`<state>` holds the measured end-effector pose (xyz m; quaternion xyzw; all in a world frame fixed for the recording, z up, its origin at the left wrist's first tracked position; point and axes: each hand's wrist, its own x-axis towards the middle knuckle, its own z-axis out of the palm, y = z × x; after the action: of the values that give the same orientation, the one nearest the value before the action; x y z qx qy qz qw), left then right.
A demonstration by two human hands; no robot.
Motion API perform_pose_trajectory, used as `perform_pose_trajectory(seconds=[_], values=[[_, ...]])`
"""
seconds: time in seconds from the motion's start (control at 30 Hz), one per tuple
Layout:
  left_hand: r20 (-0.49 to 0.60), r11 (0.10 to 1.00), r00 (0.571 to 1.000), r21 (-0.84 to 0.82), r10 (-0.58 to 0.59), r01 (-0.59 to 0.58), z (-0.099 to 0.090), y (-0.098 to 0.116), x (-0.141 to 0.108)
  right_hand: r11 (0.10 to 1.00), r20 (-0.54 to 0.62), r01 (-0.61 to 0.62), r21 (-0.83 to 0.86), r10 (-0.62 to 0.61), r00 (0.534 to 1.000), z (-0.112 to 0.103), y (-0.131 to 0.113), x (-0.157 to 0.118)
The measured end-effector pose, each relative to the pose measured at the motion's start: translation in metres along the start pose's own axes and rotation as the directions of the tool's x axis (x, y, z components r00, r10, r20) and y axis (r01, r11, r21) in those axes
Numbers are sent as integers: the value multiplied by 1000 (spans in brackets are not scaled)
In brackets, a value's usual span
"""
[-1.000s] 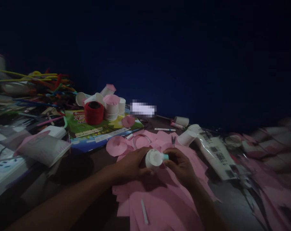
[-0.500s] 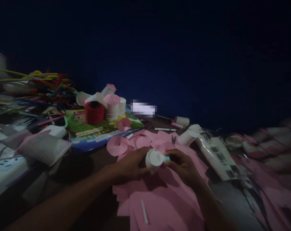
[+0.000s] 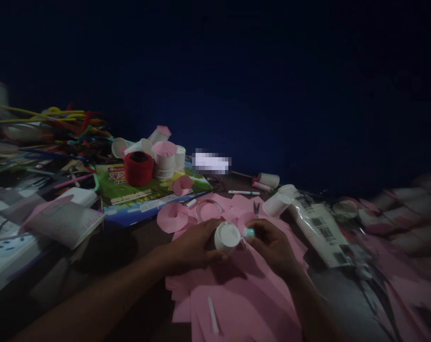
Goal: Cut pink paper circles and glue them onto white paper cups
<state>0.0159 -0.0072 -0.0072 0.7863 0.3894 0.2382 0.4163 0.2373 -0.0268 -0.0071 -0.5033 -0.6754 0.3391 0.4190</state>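
In the middle of the head view my left hand (image 3: 201,242) is wrapped round the side of a small white paper cup (image 3: 227,236), its round end turned up toward me. My right hand (image 3: 272,244) is closed on a small mint-green piece (image 3: 249,232), perhaps a glue stick; its exact kind is too dim to tell. It sits just right of the cup's rim. Both hands are above a stack of pink paper sheets (image 3: 251,299). A narrow white strip (image 3: 213,316) lies on the near sheets. Pink paper circles (image 3: 173,217) rest beyond my left hand.
Scissors (image 3: 256,208), a white marker (image 3: 244,193) and another cup (image 3: 276,204) lie beyond the hands. Bagged cups (image 3: 324,232) are at right. To the left are a red yarn spool (image 3: 138,169) on a green packet (image 3: 112,197), a power strip (image 3: 12,251) and coloured pipe cleaners (image 3: 76,121).
The mint-green piece has moved slightly away from the cup's rim. The cup has tilted a little, and my left hand still grips it.
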Motion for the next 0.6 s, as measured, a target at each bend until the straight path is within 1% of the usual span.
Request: perform_pose_trajectory(seconds=[0.07,0.13,0.2,0.4,0.53,0.6], values=[[3,1000,1000,2,-16,16,0,1,0,998,-49,26,51,-24,999,-1,3,0],[14,1000,999,-1,-30,30,-1,3,-1,996,-63,44,76,-39,997,-1,4,0],[26,1000,999,-4,-19,19,-1,4,-1,995,-46,25,99,-20,999,-2,4,0],[34,1000,999,-24,-5,6,-3,5,0,985,22,-108,134,106,994,-2,-1,1],[30,1000,1000,-28,-3,4,-2,4,0,970,87,-153,187,138,987,-1,-3,0],[27,1000,1000,-27,5,-4,-1,4,0,959,92,-161,232,143,985,1,-2,0]])
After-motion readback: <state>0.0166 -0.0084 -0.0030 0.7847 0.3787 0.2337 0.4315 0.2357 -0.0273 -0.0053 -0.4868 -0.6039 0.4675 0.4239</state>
